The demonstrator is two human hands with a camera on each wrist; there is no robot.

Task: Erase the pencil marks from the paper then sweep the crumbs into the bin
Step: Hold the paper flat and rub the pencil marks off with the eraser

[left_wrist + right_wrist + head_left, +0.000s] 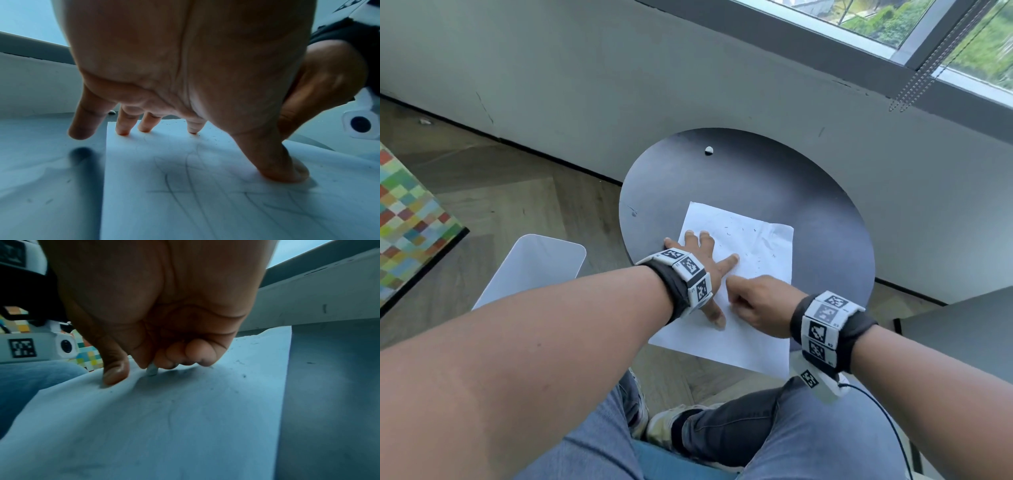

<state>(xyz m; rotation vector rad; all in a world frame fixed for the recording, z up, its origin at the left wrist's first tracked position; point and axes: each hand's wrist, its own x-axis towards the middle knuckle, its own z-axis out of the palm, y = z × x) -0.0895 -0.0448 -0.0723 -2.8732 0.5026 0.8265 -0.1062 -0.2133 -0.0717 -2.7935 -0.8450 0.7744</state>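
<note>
A white sheet of paper (739, 274) lies on the round black table (756, 178), its near end hanging over the edge. Dark eraser crumbs (736, 229) dot its far half, and faint pencil lines (185, 186) show under my left palm. My left hand (702, 260) presses flat on the paper's left side, fingers spread and straight. My right hand (753, 301) is curled beside it and pinches a small pale eraser (152, 370) whose tip touches the paper (185, 418). The white bin (530, 270) stands on the floor to the left of the table.
A small white lump (709, 150) lies at the table's far edge. A grey wall and window sill run behind the table. A colourful checked surface (407, 219) is at far left. My jeans-clad knees (808, 428) sit under the table's near edge.
</note>
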